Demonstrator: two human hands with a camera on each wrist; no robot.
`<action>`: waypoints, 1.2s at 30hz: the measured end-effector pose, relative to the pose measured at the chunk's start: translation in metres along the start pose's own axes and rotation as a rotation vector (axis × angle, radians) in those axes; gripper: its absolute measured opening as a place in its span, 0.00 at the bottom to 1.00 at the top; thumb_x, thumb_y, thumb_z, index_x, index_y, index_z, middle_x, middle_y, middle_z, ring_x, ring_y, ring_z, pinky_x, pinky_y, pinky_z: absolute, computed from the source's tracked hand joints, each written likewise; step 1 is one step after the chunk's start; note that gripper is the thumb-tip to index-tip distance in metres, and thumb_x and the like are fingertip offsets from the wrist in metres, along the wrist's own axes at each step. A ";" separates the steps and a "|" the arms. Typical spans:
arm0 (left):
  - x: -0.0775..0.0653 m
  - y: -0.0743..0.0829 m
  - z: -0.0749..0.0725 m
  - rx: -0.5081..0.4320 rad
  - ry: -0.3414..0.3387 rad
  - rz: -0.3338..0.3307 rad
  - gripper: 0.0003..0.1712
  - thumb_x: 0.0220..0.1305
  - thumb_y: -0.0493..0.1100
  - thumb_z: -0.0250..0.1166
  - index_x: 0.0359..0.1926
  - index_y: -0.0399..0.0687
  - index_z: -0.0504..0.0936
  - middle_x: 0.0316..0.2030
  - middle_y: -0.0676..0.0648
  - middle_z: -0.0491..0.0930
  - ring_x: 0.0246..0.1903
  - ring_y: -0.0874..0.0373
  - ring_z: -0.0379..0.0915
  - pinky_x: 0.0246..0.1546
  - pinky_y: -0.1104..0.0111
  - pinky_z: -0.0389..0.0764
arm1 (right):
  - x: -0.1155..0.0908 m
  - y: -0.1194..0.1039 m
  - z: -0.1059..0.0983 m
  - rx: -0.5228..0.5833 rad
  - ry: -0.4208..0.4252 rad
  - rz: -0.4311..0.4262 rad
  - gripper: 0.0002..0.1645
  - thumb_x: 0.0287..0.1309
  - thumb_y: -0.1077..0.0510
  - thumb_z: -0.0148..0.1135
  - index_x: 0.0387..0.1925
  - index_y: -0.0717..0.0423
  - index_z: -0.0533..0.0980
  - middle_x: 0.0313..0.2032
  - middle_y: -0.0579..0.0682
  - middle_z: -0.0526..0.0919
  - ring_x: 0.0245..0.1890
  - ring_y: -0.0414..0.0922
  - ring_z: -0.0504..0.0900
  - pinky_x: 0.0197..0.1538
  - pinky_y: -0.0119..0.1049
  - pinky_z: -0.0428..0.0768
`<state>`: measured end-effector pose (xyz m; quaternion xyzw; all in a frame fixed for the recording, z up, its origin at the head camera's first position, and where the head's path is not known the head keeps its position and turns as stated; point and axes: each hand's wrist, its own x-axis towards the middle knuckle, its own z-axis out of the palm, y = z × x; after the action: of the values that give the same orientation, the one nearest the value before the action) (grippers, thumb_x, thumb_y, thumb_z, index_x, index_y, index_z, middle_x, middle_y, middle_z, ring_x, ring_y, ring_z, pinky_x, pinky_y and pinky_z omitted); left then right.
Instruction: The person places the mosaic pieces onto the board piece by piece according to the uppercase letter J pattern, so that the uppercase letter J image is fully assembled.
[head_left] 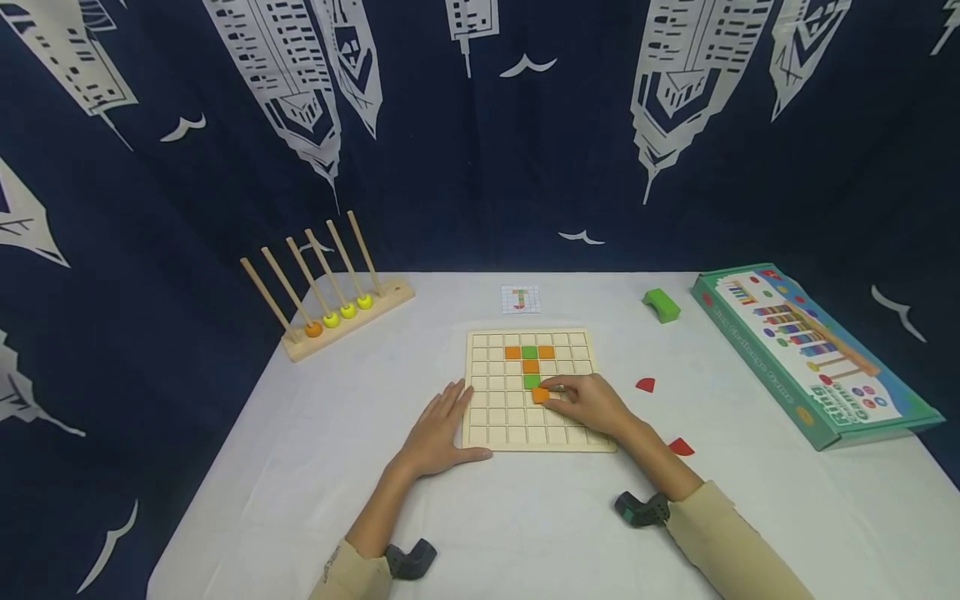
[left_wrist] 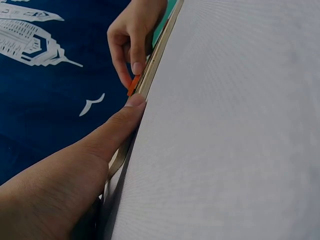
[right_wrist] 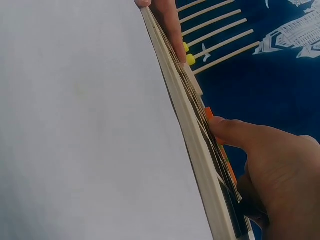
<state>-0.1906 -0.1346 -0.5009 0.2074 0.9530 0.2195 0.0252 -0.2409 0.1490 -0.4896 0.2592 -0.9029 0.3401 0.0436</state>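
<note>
A wooden grid board (head_left: 487,435) lies flat on the white table. Several orange and green square tiles sit in its cells, in a T-like shape: an orange, a green (head_left: 529,352) and an orange in a row, then an orange and a green below. My right hand (head_left: 592,403) pinches another orange tile (head_left: 540,396) between thumb and fingers, just below the lower green one. At the board's left edge rests my left hand (head_left: 437,433), its fingers extended; in the left wrist view its thumb (left_wrist: 134,101) touches the board's near edge.
Behind the board lies a small patterned card (head_left: 521,299). A wooden peg stand (head_left: 348,323) with yellow and orange beads stands back left. To the right are a green arch block (head_left: 662,305), two red pieces (head_left: 645,384) and a green game box (head_left: 813,354). A dark printed cloth hangs behind.
</note>
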 end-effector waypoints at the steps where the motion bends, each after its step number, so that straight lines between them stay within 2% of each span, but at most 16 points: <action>1: 0.000 0.000 0.000 0.000 -0.001 -0.002 0.62 0.41 0.77 0.57 0.69 0.47 0.46 0.70 0.46 0.41 0.69 0.55 0.33 0.67 0.60 0.41 | 0.000 0.000 0.001 -0.005 0.001 -0.001 0.18 0.46 0.45 0.66 0.40 0.45 0.80 0.09 0.37 0.57 0.11 0.31 0.51 0.15 0.26 0.54; 14: 0.000 0.001 -0.001 -0.003 -0.011 -0.005 0.62 0.41 0.77 0.56 0.69 0.48 0.46 0.70 0.47 0.41 0.69 0.55 0.32 0.67 0.60 0.41 | 0.003 -0.006 0.005 -0.058 0.001 -0.019 0.18 0.46 0.43 0.66 0.40 0.44 0.80 0.10 0.37 0.58 0.12 0.32 0.53 0.17 0.26 0.54; 21: 0.000 0.000 -0.001 -0.002 -0.009 -0.007 0.62 0.41 0.77 0.56 0.69 0.47 0.46 0.70 0.47 0.41 0.69 0.55 0.33 0.67 0.60 0.41 | 0.001 -0.007 0.003 -0.047 0.012 -0.026 0.19 0.44 0.43 0.67 0.40 0.43 0.80 0.10 0.36 0.57 0.13 0.32 0.53 0.17 0.26 0.54; 29: 0.001 0.000 0.001 0.000 0.002 -0.001 0.62 0.41 0.76 0.57 0.69 0.47 0.47 0.69 0.46 0.42 0.69 0.55 0.33 0.67 0.61 0.41 | -0.017 0.001 -0.023 -0.030 0.042 0.032 0.19 0.45 0.44 0.67 0.41 0.43 0.79 0.09 0.37 0.57 0.11 0.32 0.52 0.14 0.27 0.54; 36: 0.002 0.000 0.002 0.003 0.001 -0.004 0.62 0.41 0.76 0.57 0.69 0.47 0.47 0.69 0.46 0.42 0.69 0.55 0.33 0.67 0.60 0.41 | -0.043 0.035 -0.055 -0.158 0.165 0.085 0.21 0.46 0.42 0.65 0.42 0.45 0.79 0.09 0.38 0.57 0.11 0.33 0.52 0.14 0.27 0.56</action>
<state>-0.1920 -0.1334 -0.5024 0.2053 0.9537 0.2182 0.0247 -0.2268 0.2247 -0.4795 0.1876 -0.9304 0.2894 0.1238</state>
